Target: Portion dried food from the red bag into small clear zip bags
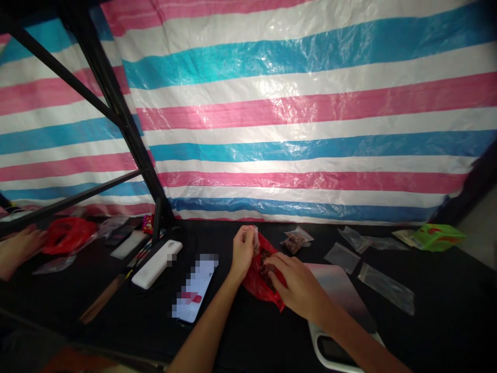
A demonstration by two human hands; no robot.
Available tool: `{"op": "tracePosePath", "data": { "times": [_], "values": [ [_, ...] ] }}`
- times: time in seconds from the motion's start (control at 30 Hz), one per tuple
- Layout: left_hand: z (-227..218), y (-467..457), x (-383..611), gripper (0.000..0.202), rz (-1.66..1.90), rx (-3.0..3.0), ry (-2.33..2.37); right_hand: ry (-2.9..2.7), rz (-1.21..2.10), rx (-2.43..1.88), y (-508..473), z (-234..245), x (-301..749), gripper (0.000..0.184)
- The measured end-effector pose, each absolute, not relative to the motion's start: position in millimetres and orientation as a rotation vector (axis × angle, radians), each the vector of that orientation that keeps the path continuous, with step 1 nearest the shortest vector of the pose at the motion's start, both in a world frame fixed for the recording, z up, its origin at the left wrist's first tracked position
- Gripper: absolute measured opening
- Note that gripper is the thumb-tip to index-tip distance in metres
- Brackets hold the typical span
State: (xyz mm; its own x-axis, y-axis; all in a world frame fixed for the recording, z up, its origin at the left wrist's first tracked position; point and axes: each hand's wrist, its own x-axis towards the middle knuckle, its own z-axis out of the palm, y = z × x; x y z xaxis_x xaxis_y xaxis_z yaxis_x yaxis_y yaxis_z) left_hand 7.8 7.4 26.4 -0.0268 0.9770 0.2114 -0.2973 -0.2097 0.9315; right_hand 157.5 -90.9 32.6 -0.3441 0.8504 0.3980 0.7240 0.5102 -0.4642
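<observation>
My left hand (243, 252) is closed around a small clear plastic bag (256, 241), which seems to have brown bits inside. Just right of it lies a red plastic bag (260, 284), its mouth spread wide over a heap of small brown pieces (265, 259). The fingers of my right hand (289, 280) reach into that heap, bent together; what they pinch is too small to make out. Behind my right hand a filled clear bag (297, 240) of brown pieces rests on the black table. A kitchen scale (337, 290) with a silver top sits partly under my right forearm.
Flat clear zip bags (386, 287) lie right of the scale, near a green packet (438, 237). On the left are a phone (196, 290), a white power bank (157, 264) and a black metal frame (128, 124). Another person's hand (23, 246) is beside a red bag (68, 234).
</observation>
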Motion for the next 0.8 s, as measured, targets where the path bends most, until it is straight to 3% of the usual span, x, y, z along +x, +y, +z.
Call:
{"op": "tracePosePath", "data": {
  "times": [0.13,0.3,0.43,0.63,0.8],
  "values": [
    [27,9,7,0.045,1.455,1.102,0.837,-2.317,0.04,-1.431,-87,39,167,0.028],
    [23,10,2,0.033,1.482,1.417,1.041,-2.409,0.113,-1.429,-74,43,175,0.063],
    [21,11,-7,0.02,1.319,1.703,1.409,-2.434,0.208,-1.386,-63,44,174,0.049],
    [11,16,-10,0.02,1.226,1.945,1.65,-2.451,0.166,-1.423,-57,44,166,0.029],
    [9,20,-12,0.019,1.265,1.738,1.475,-2.477,0.034,-1.585,-52,50,153,0.022]
  ]
}}
